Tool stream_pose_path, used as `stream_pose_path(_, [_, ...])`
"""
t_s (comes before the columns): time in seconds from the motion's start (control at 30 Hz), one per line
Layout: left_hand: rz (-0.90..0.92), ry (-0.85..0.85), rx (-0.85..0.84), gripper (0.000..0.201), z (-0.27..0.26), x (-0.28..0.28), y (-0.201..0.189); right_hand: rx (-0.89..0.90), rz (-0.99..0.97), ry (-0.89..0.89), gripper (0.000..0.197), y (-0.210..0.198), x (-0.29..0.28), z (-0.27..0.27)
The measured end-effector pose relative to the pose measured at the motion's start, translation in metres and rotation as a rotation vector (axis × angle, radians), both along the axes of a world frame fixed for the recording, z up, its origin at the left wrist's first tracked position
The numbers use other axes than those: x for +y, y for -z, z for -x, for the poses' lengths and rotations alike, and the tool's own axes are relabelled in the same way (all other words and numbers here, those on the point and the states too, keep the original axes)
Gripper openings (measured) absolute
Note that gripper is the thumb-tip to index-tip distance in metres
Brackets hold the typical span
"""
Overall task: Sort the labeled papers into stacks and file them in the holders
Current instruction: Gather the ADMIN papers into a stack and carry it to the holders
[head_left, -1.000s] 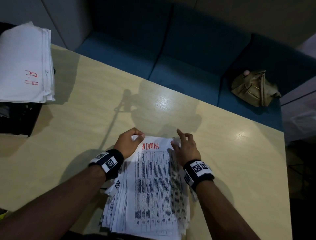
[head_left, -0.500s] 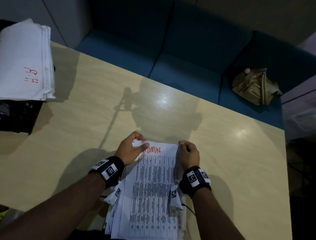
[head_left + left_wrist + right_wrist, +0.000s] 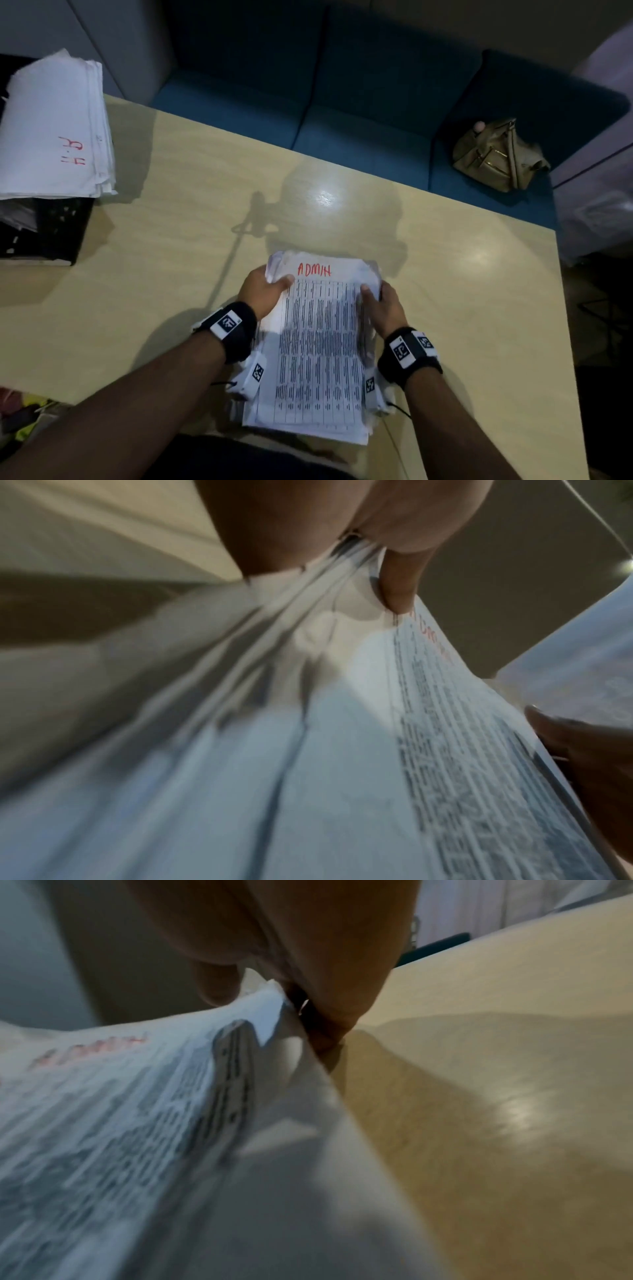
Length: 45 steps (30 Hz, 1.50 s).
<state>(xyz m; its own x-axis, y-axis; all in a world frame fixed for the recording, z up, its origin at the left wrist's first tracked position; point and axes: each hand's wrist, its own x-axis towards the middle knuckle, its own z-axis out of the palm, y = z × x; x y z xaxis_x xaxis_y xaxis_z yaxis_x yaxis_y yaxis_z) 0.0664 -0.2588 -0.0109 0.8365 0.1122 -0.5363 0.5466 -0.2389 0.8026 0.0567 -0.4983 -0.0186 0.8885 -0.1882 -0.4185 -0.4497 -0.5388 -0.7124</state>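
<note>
A thick stack of printed sheets marked ADMIN in red lies near the table's front edge, its far end lifted off the wood. My left hand grips the stack's left edge, thumb on top and fingers underneath. My right hand grips the right edge the same way. In the left wrist view the ADMIN stack fans out under my left thumb. In the right wrist view the ADMIN stack is pinched at its corner by my right hand. A second stack marked H.R sits at far left on a black holder.
The pale wooden table ends at a blue sofa behind it, where a tan handbag lies at the right. The table's right edge drops off to a dark floor.
Both hands went from pressing on the ADMIN stack's top corners to gripping its side edges. The loose sheets have been squared together and the far end has risen off the table.
</note>
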Motion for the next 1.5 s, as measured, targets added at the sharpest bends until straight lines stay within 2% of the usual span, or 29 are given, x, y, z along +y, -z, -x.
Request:
stream_pose_path(0.17, [0.195,-0.049,-0.002,0.032,0.008,0.002,-0.013,-0.003,-0.049,-0.053,0.029,-0.023,0.006,0.012])
stream_pose_path(0.27, [0.226,-0.074,-0.130,0.024,0.006,0.000,-0.046,-0.119,-0.165,0.053,0.028,-0.045,0.012,0.013])
stream_pose_path(0.33, [0.264,-0.101,-0.278,0.029,0.002,0.003,-0.077,-0.277,-0.189,0.172,0.026,-0.068,0.014,0.008])
stream_pose_path(0.4, [0.279,-0.060,-0.499,0.033,0.001,0.008,-0.112,-0.457,-0.228,0.231,0.033,-0.098,0.017,0.003])
stream_pose_path(0.47, [0.227,0.037,-0.759,0.031,0.008,0.012,-0.146,-0.653,-0.289,0.234,0.034,-0.128,0.023,0.005])
stream_pose_path(0.53, [0.159,0.108,-0.923,0.038,0.019,0.012,-0.159,-0.821,-0.337,0.210,0.026,-0.141,0.027,0.011])
stream_pose_path(0.57, [0.141,0.128,-0.904,0.046,0.026,0.010,-0.158,-0.849,-0.339,0.184,0.024,-0.138,0.030,0.015])
stream_pose_path(0.63, [0.246,0.109,-0.642,0.060,0.037,0.005,-0.144,-0.765,-0.286,0.132,0.030,-0.121,0.038,0.025])
stream_pose_path(0.7, [0.278,0.078,-0.512,0.043,0.044,0.002,-0.125,-0.577,-0.202,0.145,0.039,-0.103,0.046,0.033])
stream_pose_path(0.77, [0.451,-0.033,-0.431,0.025,0.043,0.003,-0.124,-0.502,-0.118,0.136,0.037,-0.096,0.046,0.035])
stream_pose_path(0.8, [0.462,-0.032,-0.367,0.028,0.041,0.003,-0.129,-0.486,-0.101,0.137,0.034,-0.097,0.045,0.033])
stream_pose_path(0.87, [0.562,-0.009,-0.375,0.057,0.038,0.003,-0.119,-0.467,-0.144,0.180,0.026,-0.104,0.041,0.029])
stream_pose_path(0.9, [0.631,-0.045,-0.359,0.059,0.038,0.002,-0.122,-0.463,-0.149,0.177,0.030,-0.104,0.038,0.027])
stream_pose_path(0.93, [0.659,-0.046,-0.363,0.052,0.038,0.003,-0.124,-0.460,-0.153,0.175,0.035,-0.106,0.038,0.025])
stream_pose_path(1.0, [0.692,-0.061,-0.377,0.018,0.041,0.002,-0.123,-0.433,-0.137,0.153,0.022,-0.100,0.041,0.027])
stream_pose_path(1.03, [0.737,-0.034,-0.369,0.016,0.043,0.003,-0.121,-0.408,-0.119,0.151,0.029,-0.092,0.041,0.029])
stream_pose_path(1.07, [0.782,0.007,-0.343,0.023,0.045,0.006,-0.118,-0.403,-0.098,0.143,0.048,-0.085,0.043,0.032])
stream_pose_path(1.1, [0.828,0.028,-0.280,0.021,0.044,0.009,-0.108,-0.387,-0.097,0.133,0.063,-0.079,0.043,0.034])
stream_pose_path(1.13, [0.883,0.026,-0.204,0.031,0.042,0.013,-0.095,-0.375,-0.096,0.131,0.067,-0.079,0.043,0.034])
stream_pose_path(1.17, [0.972,-0.038,-0.028,0.050,0.040,0.017,-0.097,-0.359,-0.100,0.144,0.060,-0.080,0.044,0.032])
stream_pose_path(1.2, [0.884,-0.087,0.014,0.054,0.042,0.020,-0.098,-0.343,-0.105,0.163,0.050,-0.083,0.045,0.028])
stream_pose_path(1.23, [0.766,0.020,-0.059,0.042,0.045,0.027,-0.098,-0.318,-0.123,0.175,0.044,-0.087,0.045,0.024])
stream_pose_path(1.27, [0.484,0.032,-0.222,0.031,0.048,0.035,-0.101,-0.303,-0.138,0.169,0.041,-0.093,0.046,0.018])
stream_pose_path(1.3, [0.376,0.014,-0.276,0.025,0.049,0.043,-0.105,-0.283,-0.157,0.143,0.039,-0.101,0.047,0.012])
stream_pose_path(1.37, [0.408,-0.032,-0.304,0.025,0.051,0.059,-0.120,-0.251,-0.195,0.051,0.030,-0.119,0.058,-0.002])
stream_pose_path(1.43, [0.335,-0.049,-0.356,0.026,0.052,0.083,-0.132,-0.240,-0.230,-0.044,0.022,-0.138,0.075,-0.018])
stream_pose_path(1.5, [0.284,-0.026,-0.395,0.027,0.052,0.111,-0.143,-0.238,-0.288,-0.142,0.024,-0.152,0.097,-0.033])
